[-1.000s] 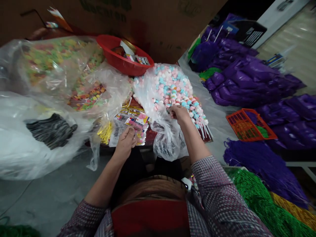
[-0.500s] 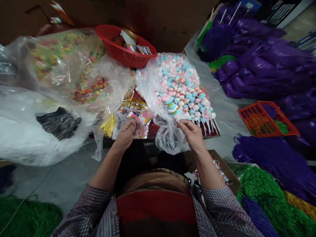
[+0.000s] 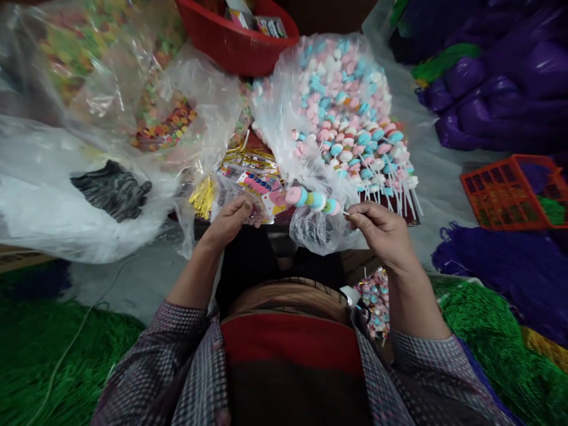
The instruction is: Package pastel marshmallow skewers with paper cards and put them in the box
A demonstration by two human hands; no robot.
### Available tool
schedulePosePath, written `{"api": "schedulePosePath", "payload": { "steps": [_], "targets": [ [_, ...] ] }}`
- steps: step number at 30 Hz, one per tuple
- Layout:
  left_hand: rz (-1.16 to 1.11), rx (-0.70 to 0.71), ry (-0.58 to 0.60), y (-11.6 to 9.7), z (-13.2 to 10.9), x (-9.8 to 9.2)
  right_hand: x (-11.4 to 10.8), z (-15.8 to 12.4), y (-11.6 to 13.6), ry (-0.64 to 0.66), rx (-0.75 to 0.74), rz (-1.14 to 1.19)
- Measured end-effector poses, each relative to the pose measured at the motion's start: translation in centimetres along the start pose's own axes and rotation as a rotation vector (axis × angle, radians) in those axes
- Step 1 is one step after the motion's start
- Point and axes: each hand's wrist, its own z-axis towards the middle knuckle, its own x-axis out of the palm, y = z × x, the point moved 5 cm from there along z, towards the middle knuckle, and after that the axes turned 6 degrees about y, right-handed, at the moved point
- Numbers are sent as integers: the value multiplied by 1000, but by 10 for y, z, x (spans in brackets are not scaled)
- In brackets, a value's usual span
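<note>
My right hand (image 3: pixel 377 228) pinches the white stick of a marshmallow skewer (image 3: pixel 316 201). Pink, blue, white and green pieces are threaded along it. It lies nearly level, its tip pointing left at the bag. With thumb and fingers closed, my left hand (image 3: pixel 234 220) grips the edge of a clear printed candy bag (image 3: pixel 273 201) with pink artwork. The skewer's tip is close to the bag's printed end; whether it is inside I cannot tell. Beneath lie more printed bags and gold twist ties (image 3: pixel 248 160). Gold tie ends (image 3: pixel 203 198) stick out beside my left hand.
Many marshmallow skewers (image 3: pixel 355 148) spill from a plastic bag at the table's right. A red basin (image 3: pixel 235 41) stands behind. Bags of ring-shaped gummies (image 3: pixel 164 127) fill the left. On the floor are an orange basket (image 3: pixel 492 201), green strands (image 3: pixel 483 325) and a box of wrapped skewers (image 3: pixel 375 302).
The skewer has turned from slanting upward to nearly level, pointing at the bag. My right hand has moved right, and the whole view has shifted closer over the table.
</note>
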Motion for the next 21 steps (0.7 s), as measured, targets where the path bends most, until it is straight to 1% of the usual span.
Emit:
{"api": "schedulePosePath", "payload": {
  "steps": [6,8,11,15,18,21],
  "targets": [
    [241,4,79,-11,-1,-2,-16,-1,2,35,-28,-122],
    [259,-24,113,-14,0,0,-22,-1,0,44,-28,-148],
    [239,-70,127,-15,0,3,-26,0,-2,66,-25,-182],
    [250,-63,162,-14,0,7,-27,-1,-3,81,-12,-207],
    [301,-53,201,-16,0,10,-29,-3,-4,155,22,-204],
    [326,-65,205,-20,1,9,-29,-8,-5,268,115,-129]
  ]
}}
